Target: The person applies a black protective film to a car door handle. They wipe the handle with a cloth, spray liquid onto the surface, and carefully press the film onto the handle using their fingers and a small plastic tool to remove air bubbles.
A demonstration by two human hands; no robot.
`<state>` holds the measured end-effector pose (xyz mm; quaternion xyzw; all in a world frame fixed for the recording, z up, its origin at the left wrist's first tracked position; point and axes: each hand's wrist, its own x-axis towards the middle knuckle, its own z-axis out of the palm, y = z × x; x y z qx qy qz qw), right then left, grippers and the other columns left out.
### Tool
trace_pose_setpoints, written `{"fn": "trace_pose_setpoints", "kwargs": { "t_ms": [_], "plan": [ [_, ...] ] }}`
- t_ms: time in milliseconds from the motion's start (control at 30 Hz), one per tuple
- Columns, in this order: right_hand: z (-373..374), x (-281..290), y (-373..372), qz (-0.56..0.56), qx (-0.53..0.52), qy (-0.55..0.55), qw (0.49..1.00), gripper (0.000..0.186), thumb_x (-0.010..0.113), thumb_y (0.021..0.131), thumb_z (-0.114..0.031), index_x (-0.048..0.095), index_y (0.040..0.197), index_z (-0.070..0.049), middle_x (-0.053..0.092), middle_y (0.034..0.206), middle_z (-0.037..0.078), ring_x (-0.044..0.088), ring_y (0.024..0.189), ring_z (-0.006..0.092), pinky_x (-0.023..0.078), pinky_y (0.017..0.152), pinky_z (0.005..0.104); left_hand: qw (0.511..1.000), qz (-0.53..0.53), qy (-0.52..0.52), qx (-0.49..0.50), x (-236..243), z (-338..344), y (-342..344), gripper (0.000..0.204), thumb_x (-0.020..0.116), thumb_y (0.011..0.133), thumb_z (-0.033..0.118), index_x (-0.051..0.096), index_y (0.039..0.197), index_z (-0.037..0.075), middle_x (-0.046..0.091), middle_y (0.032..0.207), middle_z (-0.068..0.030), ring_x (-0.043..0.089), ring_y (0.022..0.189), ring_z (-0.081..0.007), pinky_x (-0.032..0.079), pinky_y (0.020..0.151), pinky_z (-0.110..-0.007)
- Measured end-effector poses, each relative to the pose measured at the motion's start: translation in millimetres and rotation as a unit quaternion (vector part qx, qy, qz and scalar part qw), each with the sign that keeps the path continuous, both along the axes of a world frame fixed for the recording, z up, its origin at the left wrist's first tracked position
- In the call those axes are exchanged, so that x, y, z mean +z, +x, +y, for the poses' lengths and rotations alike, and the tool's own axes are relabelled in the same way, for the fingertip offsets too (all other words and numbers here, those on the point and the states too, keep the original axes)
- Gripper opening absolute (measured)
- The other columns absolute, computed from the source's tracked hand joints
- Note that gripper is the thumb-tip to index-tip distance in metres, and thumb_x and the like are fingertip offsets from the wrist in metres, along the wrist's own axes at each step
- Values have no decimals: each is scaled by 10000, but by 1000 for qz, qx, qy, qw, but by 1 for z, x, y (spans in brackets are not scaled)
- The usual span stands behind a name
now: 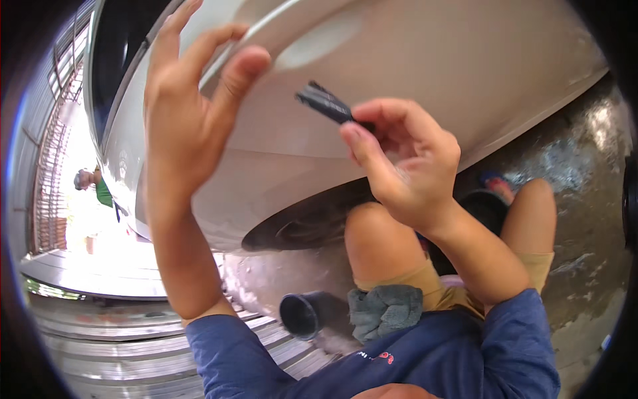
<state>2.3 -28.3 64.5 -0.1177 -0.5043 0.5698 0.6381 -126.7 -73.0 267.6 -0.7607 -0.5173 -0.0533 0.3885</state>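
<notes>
My right hand (409,149) pinches a small black stick-like tool (325,103) between thumb and fingertips. The tool's free end points up and left, in front of a pale car's body panel (425,66). What kind of tool it is, I cannot make out. My left hand (189,100) is raised at the upper left, fingers spread and nothing held. Its fingertips are by a curved, shiny edge of the car body; whether they touch it, I cannot tell. Below the panel shows a dark wheel (299,223).
A grey cloth (385,309) lies on my lap. A black bucket (302,316) stands left of my knees, and another dark container (482,209) is between my legs. The floor (578,159) looks wet. A person in green (101,187) is far left, near slatted metal.
</notes>
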Motion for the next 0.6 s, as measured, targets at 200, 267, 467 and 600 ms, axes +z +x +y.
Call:
{"fn": "trace_pose_setpoints", "kwargs": {
  "t_ms": [200, 267, 467, 600],
  "plan": [
    [12, 8, -27, 49, -118, 23, 992, 221, 800, 888, 26, 731, 1095, 60, 732, 888, 64, 678, 746, 83, 563, 661, 218, 985, -22, -121, 120, 16, 30, 25, 600, 513, 1059, 539, 726, 1089, -21, 376, 1544, -424, 343, 1483, -543, 324, 1188, -524],
    [14, 14, -30, 45, -149, 30, 987, 206, 816, 873, 18, 744, 1063, 50, 734, 853, 65, 674, 711, 78, 552, 626, 210, 981, 27, -142, 132, 31, 36, 10, 546, 577, 1039, 516, 725, 1187, 11, 391, 1584, -341, 379, 1491, -456, 338, 1187, -480],
    [21, 37, -59, 147, -215, 91, 961, 235, 847, 764, 42, 740, 970, 8, 691, 746, 92, 656, 575, 167, 523, 516, 280, 967, 11, -209, 148, 47, 34, 15, 545, 697, 973, 508, 765, 1206, 20, 355, 1613, -345, 324, 1543, -422, 268, 1221, -542],
    [14, 43, -68, 132, -188, 92, 969, 243, 825, 769, -11, 734, 994, -20, 654, 776, 73, 654, 614, 245, 523, 526, 342, 951, 65, -234, 190, 54, 43, 36, 506, 758, 935, 469, 780, 1159, 16, 340, 1623, -341, 355, 1529, -418, 284, 1216, -551]
  ]
}}
